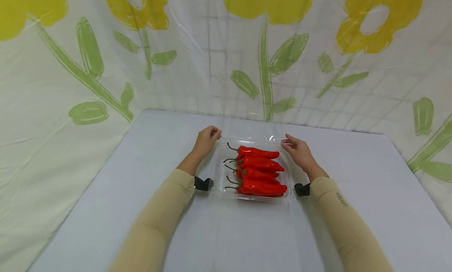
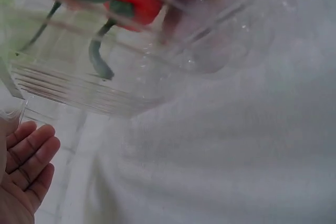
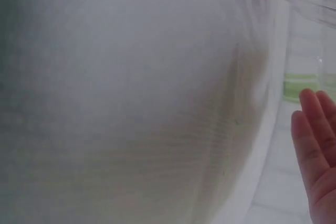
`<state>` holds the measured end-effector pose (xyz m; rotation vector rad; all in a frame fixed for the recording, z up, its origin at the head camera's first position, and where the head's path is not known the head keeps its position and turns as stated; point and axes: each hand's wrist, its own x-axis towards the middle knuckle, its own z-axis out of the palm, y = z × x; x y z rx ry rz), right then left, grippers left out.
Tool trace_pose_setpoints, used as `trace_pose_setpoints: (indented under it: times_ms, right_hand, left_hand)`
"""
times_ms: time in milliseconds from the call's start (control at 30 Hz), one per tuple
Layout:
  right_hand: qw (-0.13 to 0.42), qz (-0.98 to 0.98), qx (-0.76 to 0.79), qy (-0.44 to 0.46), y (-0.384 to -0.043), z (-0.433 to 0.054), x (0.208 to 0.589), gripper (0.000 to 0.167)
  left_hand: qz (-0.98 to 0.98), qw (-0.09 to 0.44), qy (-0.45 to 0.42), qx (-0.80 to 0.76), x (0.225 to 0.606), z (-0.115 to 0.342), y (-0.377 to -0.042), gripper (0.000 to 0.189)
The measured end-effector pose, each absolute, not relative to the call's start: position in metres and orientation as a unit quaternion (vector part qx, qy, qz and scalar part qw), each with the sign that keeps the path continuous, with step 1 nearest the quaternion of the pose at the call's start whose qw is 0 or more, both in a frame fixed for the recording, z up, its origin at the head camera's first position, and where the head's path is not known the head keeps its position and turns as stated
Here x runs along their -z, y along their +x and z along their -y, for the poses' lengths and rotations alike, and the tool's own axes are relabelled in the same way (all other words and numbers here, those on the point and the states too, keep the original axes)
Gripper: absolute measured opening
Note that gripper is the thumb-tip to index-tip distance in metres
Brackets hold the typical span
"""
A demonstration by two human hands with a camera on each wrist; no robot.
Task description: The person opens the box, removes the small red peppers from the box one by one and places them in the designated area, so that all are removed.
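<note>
The left grip (image 1: pixel 206 140) is up by the left edge of a clear plastic lid (image 1: pixel 252 131). Its fingers are bent a little and near each other, so it looks narrow. I cannot tell if it pinches the lid or just touches it. The right grip (image 1: pixel 298 151) is by the other edge of the lid. Its fingers are nearly straight and its thumb is apart from them, so it looks wide. I cannot tell if it touches the lid.

The lid stands up between the two grips, at the far side of a clear plastic box (image 1: pixel 220 191). The box sits on a white table (image 1: pixel 353 166), between the grips and a bit closer to the person. Shiny red peppers (image 1: pixel 263 187) lie in the box, one next to the other. Their green stems point to the left grip's side, and their tips point to the right grip's side.

Tan sleeves (image 1: pixel 152 229) run back from both grips. A small black thing (image 1: pixel 203 184) is on each wrist. Far past the grips hangs a white sheet (image 1: pixel 190 91) with yellow flowers.
</note>
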<state>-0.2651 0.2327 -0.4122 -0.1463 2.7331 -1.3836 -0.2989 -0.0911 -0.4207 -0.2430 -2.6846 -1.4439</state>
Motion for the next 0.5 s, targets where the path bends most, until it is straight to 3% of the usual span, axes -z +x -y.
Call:
trace_pose_setpoints:
  times_ms: [500]
  right_hand:
    - [0.104, -0.878, 0.467, 0.001, -0.2613, -0.2334, 0.4172, 0.059]
  left_hand:
    - [0.89, 0.032, -0.059, 0.451, 0.4261, 0.0852, -0.2996, 0.033]
